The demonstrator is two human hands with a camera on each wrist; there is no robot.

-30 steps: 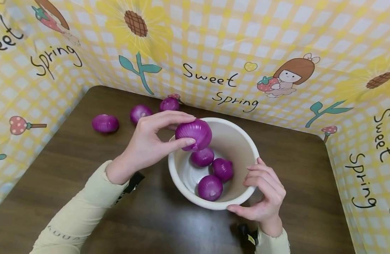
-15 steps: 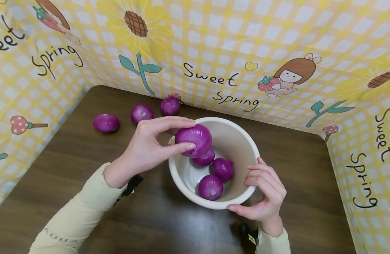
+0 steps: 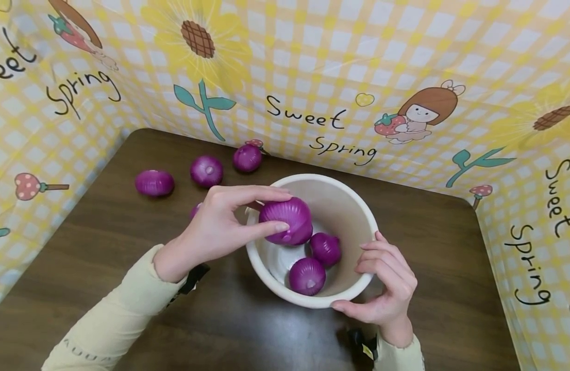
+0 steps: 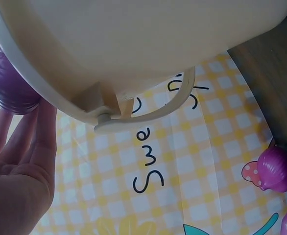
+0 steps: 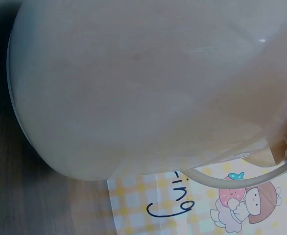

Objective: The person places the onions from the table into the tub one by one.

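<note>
We see the left hand (image 3: 220,221) with its grip pinching a red onion (image 3: 287,221), fingers over the top and thumb along the near side. The onion is at the mouth of an off-white bucket (image 3: 349,206), toward its left side; how deep it sits we cannot tell. In the left wrist view, the rim partly covers this onion, and a curved handle (image 4: 151,119) hangs from the bucket's side.

We see the right hand (image 3: 389,281) gripping the bucket's rim at the right, its fingers over the edge and its thumb against the near part.

Inside the bucket we make out two more onions, a smaller one (image 3: 325,249) and a rounder one (image 3: 307,276) close to the near wall. On the dark wooden desk (image 3: 447,247), well left of the bucket, we count an onion on its side (image 3: 154,183), a middle onion (image 3: 207,171) and a far onion (image 3: 247,157). A purple sliver (image 3: 195,208) shows behind the left hand. Around the desk, we see a yellow checked cloth (image 3: 308,62) printed with "Sweet Spring".
</note>
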